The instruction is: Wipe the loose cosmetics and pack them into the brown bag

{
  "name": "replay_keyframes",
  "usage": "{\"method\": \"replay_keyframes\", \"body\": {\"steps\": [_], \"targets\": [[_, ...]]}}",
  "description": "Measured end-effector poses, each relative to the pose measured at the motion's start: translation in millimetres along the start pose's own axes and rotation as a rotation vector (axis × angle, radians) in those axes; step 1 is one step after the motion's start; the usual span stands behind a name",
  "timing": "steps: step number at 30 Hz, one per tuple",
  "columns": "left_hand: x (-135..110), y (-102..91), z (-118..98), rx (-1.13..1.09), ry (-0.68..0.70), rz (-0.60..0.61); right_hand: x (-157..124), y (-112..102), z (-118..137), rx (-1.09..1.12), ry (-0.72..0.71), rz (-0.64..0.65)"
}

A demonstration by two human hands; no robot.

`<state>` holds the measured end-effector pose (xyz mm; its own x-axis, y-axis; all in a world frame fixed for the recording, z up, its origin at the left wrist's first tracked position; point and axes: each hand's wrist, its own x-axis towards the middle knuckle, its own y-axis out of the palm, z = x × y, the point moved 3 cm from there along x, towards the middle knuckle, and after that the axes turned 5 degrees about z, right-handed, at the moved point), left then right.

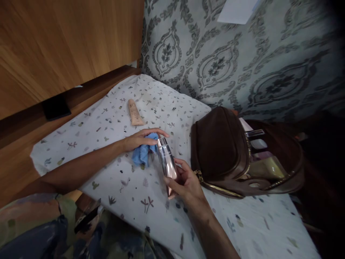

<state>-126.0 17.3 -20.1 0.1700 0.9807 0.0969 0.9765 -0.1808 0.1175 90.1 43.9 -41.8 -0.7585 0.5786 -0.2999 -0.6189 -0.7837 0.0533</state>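
Observation:
A shiny rose-gold cosmetic tube (167,161) with a silver cap is gripped near its flat lower end by my right hand (185,180), tilted with the cap away from me. My left hand (142,139) has a crumpled blue cloth (142,154) between thumb and fingers, close against the cap. Beyond it, a small beige tube (134,112) lies on the patterned white cloth (107,126). To the right, a brown toiletry bag (221,144) sits unzipped, with bottles and other items showing inside.
A wooden cabinet (70,43) overhangs at the left, with a dark flat object (56,108) on the wooden surface under it. Patterned wallpaper (188,54) rises behind, carrying a white sheet (237,10). The cloth's near edge hangs by my lap.

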Motion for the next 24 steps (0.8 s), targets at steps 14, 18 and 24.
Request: {"method": "replay_keyframes", "body": {"steps": [14,18,24], "targets": [[0.7,2.6,1.0,-0.013,-0.044,-0.064,-2.6,-4.1,3.4,0.233,0.069,-0.014],[2.2,1.7,6.5,-0.075,-0.084,-0.078,-2.2,-2.4,4.2,0.29,0.057,-0.01],[3.3,-0.4,8.6,-0.083,-0.105,-0.089,-0.6,-1.2,-2.9,0.381,0.098,0.002]]}}
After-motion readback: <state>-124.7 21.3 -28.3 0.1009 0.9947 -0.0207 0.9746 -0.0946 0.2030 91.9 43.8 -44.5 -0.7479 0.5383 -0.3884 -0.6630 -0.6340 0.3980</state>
